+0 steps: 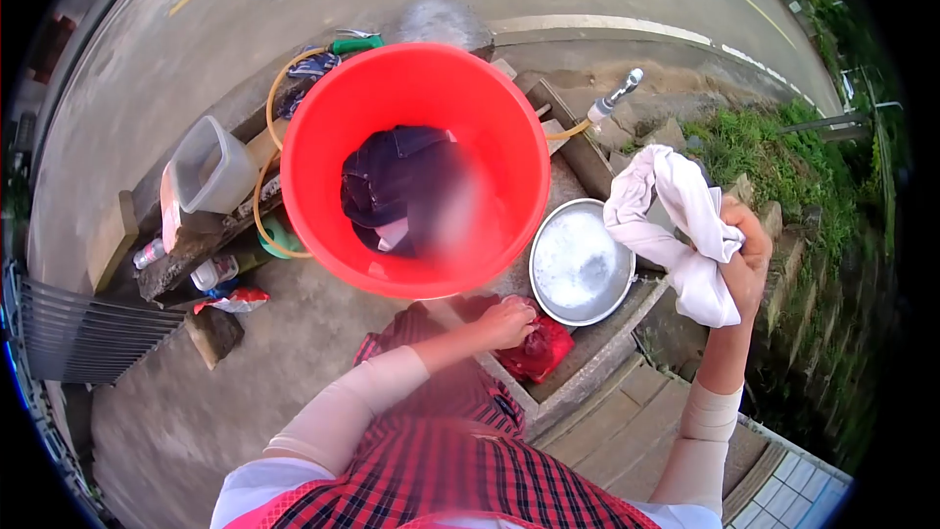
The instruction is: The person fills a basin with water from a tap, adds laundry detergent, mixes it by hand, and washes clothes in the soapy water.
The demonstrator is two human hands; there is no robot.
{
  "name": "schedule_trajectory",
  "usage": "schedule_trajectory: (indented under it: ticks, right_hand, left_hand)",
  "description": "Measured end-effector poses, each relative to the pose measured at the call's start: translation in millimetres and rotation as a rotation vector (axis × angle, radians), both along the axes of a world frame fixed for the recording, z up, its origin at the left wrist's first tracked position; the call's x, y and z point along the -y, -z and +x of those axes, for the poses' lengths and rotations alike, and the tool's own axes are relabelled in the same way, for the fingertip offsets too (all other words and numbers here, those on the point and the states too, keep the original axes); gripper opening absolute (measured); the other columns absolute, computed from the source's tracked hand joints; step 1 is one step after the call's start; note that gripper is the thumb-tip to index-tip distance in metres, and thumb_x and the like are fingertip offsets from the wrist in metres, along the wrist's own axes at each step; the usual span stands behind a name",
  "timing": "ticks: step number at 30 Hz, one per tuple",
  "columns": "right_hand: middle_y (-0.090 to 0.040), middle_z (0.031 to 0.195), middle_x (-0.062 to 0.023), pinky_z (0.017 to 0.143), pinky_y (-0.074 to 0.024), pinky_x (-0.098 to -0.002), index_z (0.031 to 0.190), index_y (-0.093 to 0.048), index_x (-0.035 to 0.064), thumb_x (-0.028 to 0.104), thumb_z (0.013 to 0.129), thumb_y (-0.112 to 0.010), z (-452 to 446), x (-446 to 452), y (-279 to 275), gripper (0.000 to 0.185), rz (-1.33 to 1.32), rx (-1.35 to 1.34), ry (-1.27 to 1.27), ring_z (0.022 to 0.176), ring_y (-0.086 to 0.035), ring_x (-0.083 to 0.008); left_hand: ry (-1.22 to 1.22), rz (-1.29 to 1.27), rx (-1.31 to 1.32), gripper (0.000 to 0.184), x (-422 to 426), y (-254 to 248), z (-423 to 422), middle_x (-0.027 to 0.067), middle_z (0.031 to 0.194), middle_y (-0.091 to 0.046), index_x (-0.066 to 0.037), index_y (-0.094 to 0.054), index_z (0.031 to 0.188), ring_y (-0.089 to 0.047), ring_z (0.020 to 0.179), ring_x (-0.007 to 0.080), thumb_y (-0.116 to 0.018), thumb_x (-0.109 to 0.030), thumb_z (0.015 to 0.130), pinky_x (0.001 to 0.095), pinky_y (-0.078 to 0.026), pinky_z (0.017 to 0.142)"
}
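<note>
My right hand [749, 250] is raised at the right, its fingers wrapped round a twisted pale pinkish-white cloth [666, 201]. The cloth hangs in a loop, partly above a round metal basin [583, 260] that holds whitish liquid. Lower in the view, my left hand [507, 322] has its fingers closed at the top of a crumpled, shiny red plastic bag [540, 349]. In front of me a big red tub [416, 279] holds dark blue denim clothing [392, 171] and a bit of pale fabric. A blur covers part of the tub's inside.
A yellow hose [262, 186] with a green nozzle [357, 43] runs behind the tub. Beyond the basin is a metal tap [617, 95]. At left stand a clear plastic container [213, 171], bottles and a red-and-white packet [235, 300]. Grass [764, 157] grows at right.
</note>
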State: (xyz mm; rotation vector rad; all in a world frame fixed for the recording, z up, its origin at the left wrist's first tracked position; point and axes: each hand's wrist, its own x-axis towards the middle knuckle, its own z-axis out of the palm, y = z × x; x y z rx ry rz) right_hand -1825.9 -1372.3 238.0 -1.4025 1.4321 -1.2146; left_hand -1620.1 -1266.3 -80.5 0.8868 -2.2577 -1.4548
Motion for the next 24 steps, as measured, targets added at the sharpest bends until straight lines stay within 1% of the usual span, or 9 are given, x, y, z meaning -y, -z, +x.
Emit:
schedule_trajectory:
  ticks: [5,8,9,10,11,14,17,21,24]
  right_hand:
    - [-0.061,0.085,-0.0043,0.065,-0.0438,-0.0236,0.097,-0.060,0.0010,0.005,0.078,-0.058,-72,-75,153,0.020,0.510,0.134,0.330,0.073,-0.057,-0.0100]
    - [-0.061,0.101,-0.0124,0.078,-0.0463,-0.0288,0.117,-0.054,0.0003,0.018,0.077,-0.068,-139,-122,344,0.046,0.656,-0.088,0.432,0.090,-0.059,-0.0169]
    - [-0.062,0.106,-0.0151,0.082,-0.0471,-0.0306,0.124,-0.052,0.0000,0.022,0.077,-0.071,-157,-151,397,0.055,0.673,-0.301,0.414,0.095,-0.060,-0.0192]
    - [-0.060,0.112,-0.0181,0.084,-0.0471,-0.0310,0.127,-0.050,0.0011,0.025,0.076,-0.073,-160,-173,422,0.061,0.677,-0.511,0.360,0.098,-0.060,-0.0200]
    - [-0.058,0.118,-0.0212,0.087,-0.0471,-0.0314,0.131,-0.048,0.0021,0.028,0.076,-0.075,-163,-195,445,0.066,0.676,-0.724,0.313,0.101,-0.061,-0.0208]
    - [-0.061,0.113,-0.0243,0.080,-0.0509,-0.0338,0.125,-0.053,0.0023,0.029,0.075,-0.076,-125,-204,428,0.061,0.761,-0.478,0.185,0.092,-0.065,-0.0248]
    - [-0.068,0.095,-0.0202,0.075,-0.0529,-0.0344,0.113,-0.061,0.0006,0.027,0.077,-0.074,-92,-225,428,0.046,0.792,-0.413,0.019,0.084,-0.067,-0.0252]
    - [-0.068,0.097,-0.0173,0.077,-0.0530,-0.0329,0.111,-0.062,-0.0010,0.021,0.082,-0.070,-38,-221,400,0.037,0.708,-0.301,-0.048,0.085,-0.067,-0.0222]
    - [-0.067,0.099,-0.0175,0.076,-0.0530,-0.0321,0.109,-0.063,-0.0004,0.018,0.084,-0.068,-20,-222,391,0.032,0.766,-0.214,-0.073,0.085,-0.067,-0.0220]
  left_hand:
    - [0.290,0.298,0.403,0.020,-10,6,-27,0.0162,0.103,-0.059,-0.003,-0.058,0.097,-0.058,0.094,0.0368,-0.060,-0.015,0.081,0.0461,-0.047,0.077]
    - [0.280,0.048,0.281,0.018,-2,-54,-16,0.0151,0.095,-0.063,-0.003,-0.061,0.095,-0.061,0.087,0.0353,-0.061,-0.014,0.082,0.0450,-0.049,0.075]
    - [0.176,0.081,0.014,0.016,9,-103,-3,0.0145,0.093,-0.063,-0.003,-0.062,0.095,-0.061,0.085,0.0339,-0.062,-0.013,0.082,0.0435,-0.050,0.074]
    - [0.060,0.101,-0.245,0.015,26,-154,15,0.0138,0.092,-0.064,-0.002,-0.063,0.094,-0.062,0.084,0.0325,-0.062,-0.012,0.083,0.0421,-0.050,0.074]
    - [0.036,-0.028,-0.156,0.021,46,-182,44,0.0134,0.094,-0.064,-0.003,-0.063,0.100,-0.062,0.088,0.0311,-0.064,-0.013,0.081,0.0413,-0.051,0.073]
    - [-0.121,-0.377,0.185,0.018,139,-239,89,0.0138,0.101,-0.061,0.000,-0.064,0.093,-0.061,0.091,0.0292,-0.068,-0.009,0.078,0.0377,-0.051,0.074]
    - [0.238,-0.236,0.597,0.032,216,-178,74,0.0176,0.109,-0.058,0.002,-0.062,0.102,-0.059,0.096,0.0330,-0.072,-0.008,0.073,0.0390,-0.049,0.081]
    - [0.427,-0.508,0.678,0.059,246,14,70,0.0200,0.121,-0.046,0.004,-0.053,0.116,-0.049,0.112,0.0356,-0.076,-0.018,0.066,0.0385,-0.048,0.090]
    - [0.402,-0.561,0.781,0.055,228,38,72,0.0184,0.116,-0.047,0.001,-0.054,0.108,-0.049,0.110,0.0342,-0.075,-0.016,0.061,0.0389,-0.050,0.085]
